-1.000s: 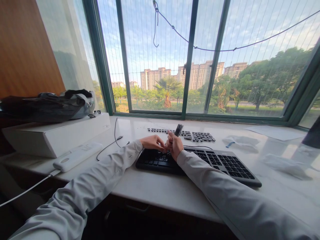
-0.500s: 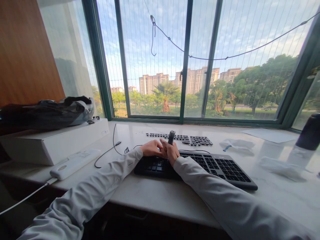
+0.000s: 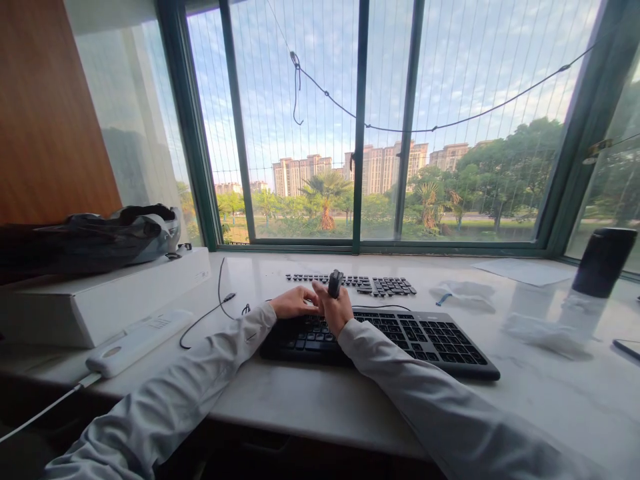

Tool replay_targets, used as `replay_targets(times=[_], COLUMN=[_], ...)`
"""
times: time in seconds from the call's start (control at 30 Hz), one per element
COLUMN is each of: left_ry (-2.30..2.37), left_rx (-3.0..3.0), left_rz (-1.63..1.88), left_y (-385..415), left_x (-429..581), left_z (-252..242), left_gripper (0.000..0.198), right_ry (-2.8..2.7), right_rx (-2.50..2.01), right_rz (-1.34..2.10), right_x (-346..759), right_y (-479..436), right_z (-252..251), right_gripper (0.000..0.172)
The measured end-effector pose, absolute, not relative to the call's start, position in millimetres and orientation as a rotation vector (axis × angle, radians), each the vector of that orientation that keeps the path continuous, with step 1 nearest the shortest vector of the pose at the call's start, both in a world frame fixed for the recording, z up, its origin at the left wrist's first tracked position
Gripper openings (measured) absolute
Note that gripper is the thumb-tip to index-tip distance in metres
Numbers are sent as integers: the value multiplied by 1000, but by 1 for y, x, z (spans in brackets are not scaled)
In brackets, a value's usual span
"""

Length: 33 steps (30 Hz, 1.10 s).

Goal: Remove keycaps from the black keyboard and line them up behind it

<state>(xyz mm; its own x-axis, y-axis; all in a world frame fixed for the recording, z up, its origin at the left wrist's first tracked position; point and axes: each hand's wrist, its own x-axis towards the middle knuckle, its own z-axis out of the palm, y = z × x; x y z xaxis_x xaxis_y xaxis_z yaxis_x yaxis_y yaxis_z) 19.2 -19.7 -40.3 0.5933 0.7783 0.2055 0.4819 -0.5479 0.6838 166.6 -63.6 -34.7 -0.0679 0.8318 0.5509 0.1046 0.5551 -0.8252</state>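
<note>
A black keyboard [image 3: 459, 345] with a grey frame lies near the front edge of the counter. My right hand [image 3: 336, 309] is closed round a black-handled tool [image 3: 335, 283], whose thick end sticks up above the fist; its lower end is hidden. My left hand [image 3: 297, 303] is just left of it, over the keyboard's upper left part, with bent fingers drawn together close to the right hand. What lies between its fingertips is too small to make out. Behind the keyboard, loose black keycaps [image 3: 394, 287] lie in rows.
To the left are a white box [image 3: 105, 297] with a dark bag [image 3: 90, 237] on it, a white power strip [image 3: 137, 343] and a black cable [image 3: 207, 309]. On the right lie crumpled clear plastic bags [image 3: 547, 333], paper [image 3: 523, 272] and a black cylinder [image 3: 603, 263]. A window closes off the back.
The view has shifted slightly, so everything sits a little further left. The tool in my right hand has turned, its top end now facing more toward me. Both hands stay over the keyboard.
</note>
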Motion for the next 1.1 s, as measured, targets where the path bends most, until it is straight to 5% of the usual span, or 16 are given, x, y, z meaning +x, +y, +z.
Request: replay_targets(times=[0.13, 0.37, 1.1], left_ry=[1052, 1113, 1205], left_rx=[2086, 2051, 2206], left_rz=[788, 1056, 1238], left_y=[-19, -17, -34], left_x=[20, 22, 30], left_z=[-39, -43, -33], left_gripper=[43, 38, 28], right_ry=[-1732, -2136, -2225], right_rx=[-1080, -1449, -1487], right_rz=[334, -83, -186], right_x=[190, 216, 215], right_y=[-49, -40, -43], right_z=[-26, -30, -28], right_gripper=[48, 25, 36])
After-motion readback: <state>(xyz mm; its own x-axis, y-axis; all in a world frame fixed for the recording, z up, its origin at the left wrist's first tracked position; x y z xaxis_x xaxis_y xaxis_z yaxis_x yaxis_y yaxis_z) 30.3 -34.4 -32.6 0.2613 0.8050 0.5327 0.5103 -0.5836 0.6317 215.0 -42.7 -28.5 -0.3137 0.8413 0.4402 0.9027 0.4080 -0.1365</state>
